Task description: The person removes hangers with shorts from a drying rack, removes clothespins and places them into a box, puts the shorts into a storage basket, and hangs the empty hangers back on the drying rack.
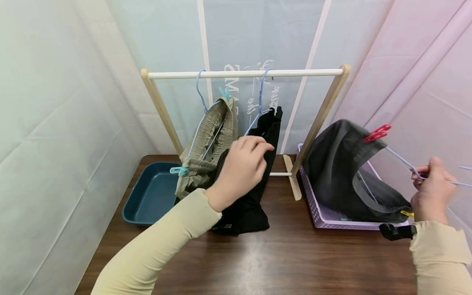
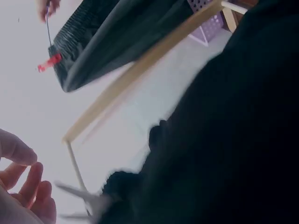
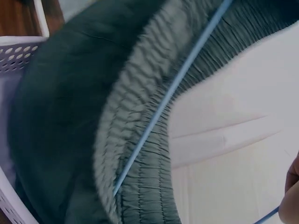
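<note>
My right hand (image 1: 433, 188) grips a blue wire hanger (image 1: 400, 156) at the far right. From that hanger hang dark grey trousers (image 1: 332, 176) with an elastic waistband (image 3: 135, 121). A red clothespin (image 1: 377, 133) clips the waist at one end, a yellow clothespin (image 1: 407, 213) at the other. My left hand (image 1: 241, 168) is in front of black trousers (image 1: 254, 205) that hang on another blue hanger (image 1: 261, 92). Its fingers (image 2: 30, 186) are loosely bent with nothing between them. Left of it, khaki trousers (image 1: 206, 143) hang with teal clothespins (image 1: 179, 170).
A rack with a white rail (image 1: 243, 74) and wooden legs (image 1: 321, 119) stands on the brown table (image 1: 280, 262). A dark blue tray (image 1: 151, 192) sits at the left. The purple basket (image 1: 315, 209) stands at the right, under the grey trousers.
</note>
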Demonstrator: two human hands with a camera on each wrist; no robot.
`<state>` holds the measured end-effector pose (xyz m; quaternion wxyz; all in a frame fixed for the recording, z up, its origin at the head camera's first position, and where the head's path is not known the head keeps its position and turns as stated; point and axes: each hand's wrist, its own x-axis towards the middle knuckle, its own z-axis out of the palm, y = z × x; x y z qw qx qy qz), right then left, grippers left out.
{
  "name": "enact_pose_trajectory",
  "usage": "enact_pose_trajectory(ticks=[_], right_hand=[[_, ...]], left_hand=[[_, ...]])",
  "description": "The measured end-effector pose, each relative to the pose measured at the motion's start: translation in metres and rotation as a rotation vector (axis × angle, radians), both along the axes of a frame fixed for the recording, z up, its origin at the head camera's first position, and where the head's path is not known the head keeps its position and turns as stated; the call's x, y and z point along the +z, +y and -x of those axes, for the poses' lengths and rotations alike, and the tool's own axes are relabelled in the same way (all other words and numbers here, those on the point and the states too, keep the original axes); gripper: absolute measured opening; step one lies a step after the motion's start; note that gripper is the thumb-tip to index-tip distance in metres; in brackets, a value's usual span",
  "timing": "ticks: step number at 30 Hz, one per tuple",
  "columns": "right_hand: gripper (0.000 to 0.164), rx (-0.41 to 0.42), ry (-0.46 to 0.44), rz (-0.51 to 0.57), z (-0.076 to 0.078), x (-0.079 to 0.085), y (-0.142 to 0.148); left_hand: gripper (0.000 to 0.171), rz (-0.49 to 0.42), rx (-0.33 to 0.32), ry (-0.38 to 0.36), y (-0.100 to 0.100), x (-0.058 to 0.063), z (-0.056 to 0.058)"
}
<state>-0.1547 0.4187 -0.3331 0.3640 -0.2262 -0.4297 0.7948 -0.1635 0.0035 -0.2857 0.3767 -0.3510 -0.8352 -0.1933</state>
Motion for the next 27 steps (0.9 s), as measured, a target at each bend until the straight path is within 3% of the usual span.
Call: enact_pose_trajectory(ticks=[3,5,11,17,22,27], right_hand=[[0.044,0.089,-0.067,-0.094,-0.002,-0.001,-0.006],[0.045,0.157,-0.102,-0.153,-0.002,-0.002,-0.011],[0.046,0.298,-0.174,-0.364,0.000,-0.006,-0.027],[0.047,0.431,-0.250,-0.596,0.005,-0.009,-0.038],[0.044,0.503,-0.386,-0.844,0.008,-0.008,-0.046],[0.040,0.588,-0.479,-1.099,0.011,-0.006,-0.052]], left_hand=[[0.024,0.084,-0.027,0.062,0.014,-0.006,-0.005],[0.024,0.125,-0.052,0.049,0.023,-0.011,-0.008],[0.026,0.163,-0.095,-0.156,0.047,-0.025,-0.011],[0.044,0.190,-0.054,-0.333,0.062,-0.031,-0.004],[0.061,0.226,-0.018,-0.438,0.068,-0.034,0.006],[0.060,0.261,-0.021,-0.442,0.070,-0.042,0.013]])
